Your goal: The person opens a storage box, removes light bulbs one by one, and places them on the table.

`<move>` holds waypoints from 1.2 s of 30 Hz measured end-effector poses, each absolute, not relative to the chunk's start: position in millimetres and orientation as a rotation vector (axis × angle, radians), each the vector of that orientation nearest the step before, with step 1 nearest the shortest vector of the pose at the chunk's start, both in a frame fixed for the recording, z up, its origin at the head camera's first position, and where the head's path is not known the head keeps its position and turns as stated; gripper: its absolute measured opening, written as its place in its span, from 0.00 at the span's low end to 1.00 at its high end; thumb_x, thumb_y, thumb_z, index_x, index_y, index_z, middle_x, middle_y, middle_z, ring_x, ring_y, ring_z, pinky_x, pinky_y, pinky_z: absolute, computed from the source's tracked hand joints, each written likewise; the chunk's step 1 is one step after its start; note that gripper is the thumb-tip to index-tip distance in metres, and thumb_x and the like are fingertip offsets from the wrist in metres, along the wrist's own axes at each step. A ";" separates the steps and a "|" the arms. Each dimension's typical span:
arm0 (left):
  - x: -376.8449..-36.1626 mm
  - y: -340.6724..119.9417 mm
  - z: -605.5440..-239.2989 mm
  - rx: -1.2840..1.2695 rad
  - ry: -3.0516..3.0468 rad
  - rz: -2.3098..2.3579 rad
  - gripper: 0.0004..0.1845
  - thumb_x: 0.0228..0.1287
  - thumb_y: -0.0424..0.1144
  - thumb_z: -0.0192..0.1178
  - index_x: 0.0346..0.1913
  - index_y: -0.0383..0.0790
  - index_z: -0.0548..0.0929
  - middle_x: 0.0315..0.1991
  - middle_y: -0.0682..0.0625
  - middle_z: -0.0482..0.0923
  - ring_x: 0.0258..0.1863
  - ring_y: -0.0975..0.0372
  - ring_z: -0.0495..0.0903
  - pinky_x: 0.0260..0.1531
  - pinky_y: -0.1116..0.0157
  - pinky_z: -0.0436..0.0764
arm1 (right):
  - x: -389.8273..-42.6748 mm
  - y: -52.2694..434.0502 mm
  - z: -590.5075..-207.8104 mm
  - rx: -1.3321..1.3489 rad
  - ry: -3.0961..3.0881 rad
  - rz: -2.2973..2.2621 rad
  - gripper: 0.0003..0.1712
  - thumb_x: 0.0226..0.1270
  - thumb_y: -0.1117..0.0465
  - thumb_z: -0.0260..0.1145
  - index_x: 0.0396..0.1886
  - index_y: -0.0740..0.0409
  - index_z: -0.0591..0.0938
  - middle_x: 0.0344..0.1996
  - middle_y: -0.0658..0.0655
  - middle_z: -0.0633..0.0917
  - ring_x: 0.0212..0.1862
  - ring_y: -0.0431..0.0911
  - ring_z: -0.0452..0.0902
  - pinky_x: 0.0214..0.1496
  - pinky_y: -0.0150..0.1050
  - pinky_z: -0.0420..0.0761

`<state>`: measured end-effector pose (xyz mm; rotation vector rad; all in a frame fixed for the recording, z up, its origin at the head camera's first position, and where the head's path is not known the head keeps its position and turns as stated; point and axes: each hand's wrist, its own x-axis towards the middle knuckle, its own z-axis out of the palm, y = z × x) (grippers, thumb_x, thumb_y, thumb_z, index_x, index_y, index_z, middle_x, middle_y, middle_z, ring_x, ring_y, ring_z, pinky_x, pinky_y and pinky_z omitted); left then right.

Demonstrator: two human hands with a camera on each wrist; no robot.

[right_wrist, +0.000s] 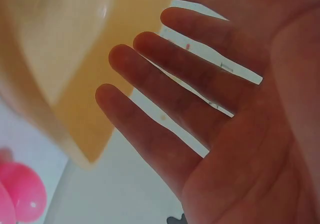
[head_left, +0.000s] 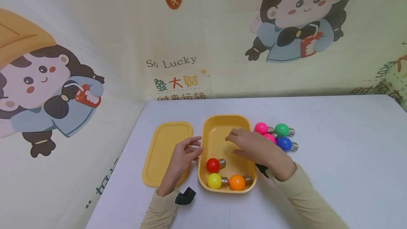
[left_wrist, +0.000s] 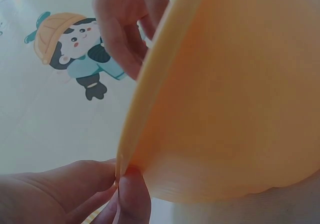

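Part of the pink bulb (head_left: 270, 138) hides behind your right hand (head_left: 254, 147), fingers spread loose over the yellow box (head_left: 212, 130), whose long axis runs away from you, while your left hand (head_left: 184, 154) pinches its rim.

The right hand (right_wrist: 235, 114) spreads straight fingers (right_wrist: 150, 134) over the yellow box (right_wrist: 65, 69); pink bulbs (right_wrist: 22, 194) lie on the table (right_wrist: 120, 194).
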<state>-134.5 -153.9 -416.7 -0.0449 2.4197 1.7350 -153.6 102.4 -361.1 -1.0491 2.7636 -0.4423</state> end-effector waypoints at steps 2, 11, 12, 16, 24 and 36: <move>-134.7 -153.6 -416.5 -0.048 2.419 1.735 0.22 0.65 0.35 0.67 0.61 0.40 0.80 0.49 0.42 0.81 0.40 0.56 0.84 0.38 0.65 0.86 | -153.4 97.4 -361.6 -1.052 2.749 -0.439 0.24 0.62 0.60 0.73 0.57 0.59 0.82 0.52 0.59 0.82 0.53 0.52 0.80 0.50 0.43 0.85; -134.6 -153.1 -415.1 -0.063 2.399 1.749 0.22 0.65 0.36 0.66 0.61 0.40 0.79 0.50 0.42 0.81 0.41 0.55 0.84 0.39 0.63 0.87 | -151.6 80.3 -366.1 -1.150 2.724 -0.429 0.24 0.60 0.57 0.75 0.56 0.57 0.83 0.48 0.56 0.84 0.50 0.49 0.81 0.51 0.42 0.85; -134.6 -153.2 -415.1 -0.063 2.396 1.751 0.22 0.65 0.36 0.66 0.61 0.40 0.79 0.50 0.42 0.81 0.41 0.55 0.84 0.39 0.63 0.87 | -151.5 78.7 -366.6 -1.158 2.722 -0.428 0.24 0.59 0.57 0.75 0.55 0.57 0.83 0.48 0.56 0.84 0.49 0.48 0.81 0.50 0.41 0.85; -134.5 -153.6 -414.8 -0.063 2.393 1.754 0.22 0.65 0.36 0.67 0.61 0.40 0.80 0.49 0.42 0.81 0.40 0.56 0.84 0.38 0.64 0.87 | -150.9 72.0 -367.9 -1.194 2.710 -0.428 0.24 0.58 0.56 0.76 0.54 0.56 0.84 0.44 0.54 0.84 0.46 0.46 0.82 0.48 0.39 0.85; -134.1 -154.3 -414.6 -0.061 2.385 1.766 0.21 0.64 0.34 0.66 0.61 0.39 0.80 0.48 0.42 0.81 0.40 0.53 0.84 0.36 0.64 0.87 | -149.3 58.3 -372.4 -1.172 2.656 -0.324 0.19 0.59 0.56 0.75 0.50 0.54 0.86 0.38 0.51 0.83 0.41 0.42 0.79 0.46 0.37 0.85; -135.4 -155.2 -414.1 -0.058 2.387 1.760 0.22 0.65 0.35 0.67 0.61 0.40 0.80 0.49 0.42 0.81 0.39 0.56 0.84 0.37 0.65 0.86 | -147.4 43.0 -372.1 -1.214 2.629 -0.234 0.16 0.59 0.56 0.75 0.47 0.51 0.85 0.32 0.49 0.82 0.36 0.40 0.76 0.42 0.31 0.83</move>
